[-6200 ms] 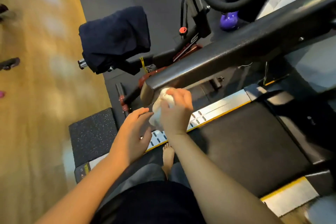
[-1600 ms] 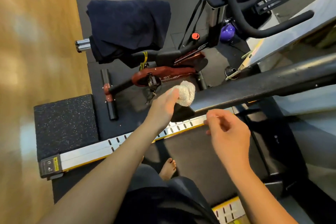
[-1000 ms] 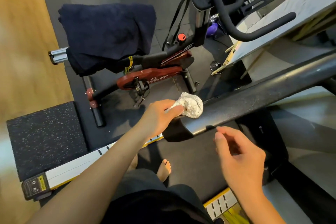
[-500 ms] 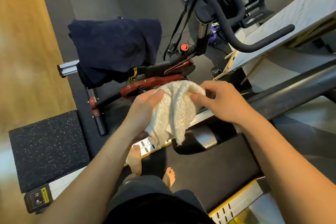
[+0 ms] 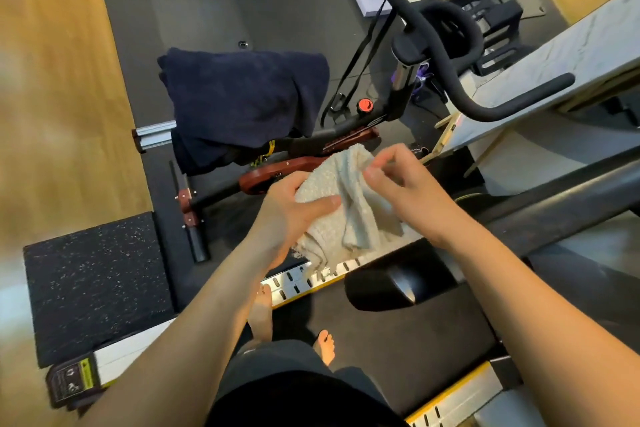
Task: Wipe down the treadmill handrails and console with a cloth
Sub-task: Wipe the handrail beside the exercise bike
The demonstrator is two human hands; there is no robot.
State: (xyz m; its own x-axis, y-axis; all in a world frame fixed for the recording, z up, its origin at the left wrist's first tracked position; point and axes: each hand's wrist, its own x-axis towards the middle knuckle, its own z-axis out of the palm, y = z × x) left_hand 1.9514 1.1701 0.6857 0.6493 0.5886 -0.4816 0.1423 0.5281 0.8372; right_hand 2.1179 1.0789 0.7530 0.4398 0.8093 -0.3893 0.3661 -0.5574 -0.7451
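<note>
A white terry cloth (image 5: 349,215) hangs loosely unfolded between both hands, above the treadmill's left side rail. My left hand (image 5: 291,215) grips its lower left part, thumb pressed across the fabric. My right hand (image 5: 401,184) pinches its upper edge with the fingertips. The dark treadmill handrail (image 5: 568,208) runs from the right edge down to its rounded end (image 5: 394,284) just below the cloth. The cloth is off the handrail. The console is out of view.
A spin bike (image 5: 346,142) with a dark towel (image 5: 242,104) over its saddle stands just left of the treadmill. A speckled rubber block (image 5: 93,284) lies at lower left. My bare feet (image 5: 263,315) stand on the belt (image 5: 398,350).
The cloth was wadded in my left hand on the handrail end. Both hands have since lifted it off and spread it open; my right hand now pinches its top edge.
</note>
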